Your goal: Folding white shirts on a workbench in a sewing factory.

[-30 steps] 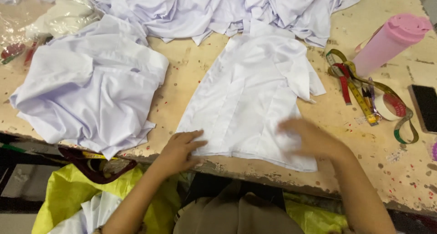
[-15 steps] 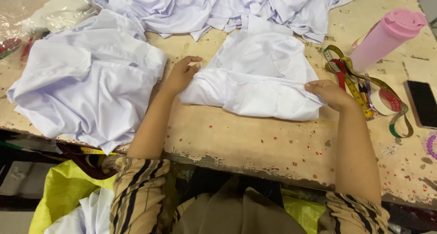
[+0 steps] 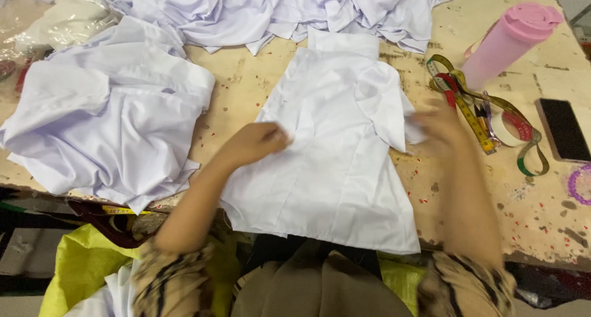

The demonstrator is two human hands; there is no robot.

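Observation:
A white shirt (image 3: 335,163) lies spread flat on the worn wooden table (image 3: 246,89), collar away from me, hem hanging over the near edge. My left hand (image 3: 255,141) rests on the shirt's left side, fingers curled against the cloth. My right hand (image 3: 440,129), blurred by motion, is at the shirt's right edge by the short sleeve; whether it pinches the cloth I cannot tell.
A loose heap of white shirts (image 3: 114,113) lies to the left, more white garments (image 3: 295,6) along the back. To the right stand a pink tumbler (image 3: 508,40), a coiled measuring tape (image 3: 477,110), a tape roll (image 3: 514,129) and a black phone (image 3: 563,129). A yellow bag (image 3: 80,271) sits below the table edge.
The shirt, folded up in half half a second ago, now lies spread open again with its hem over the table edge. Both hands have moved from the fold to the shirt's sides.

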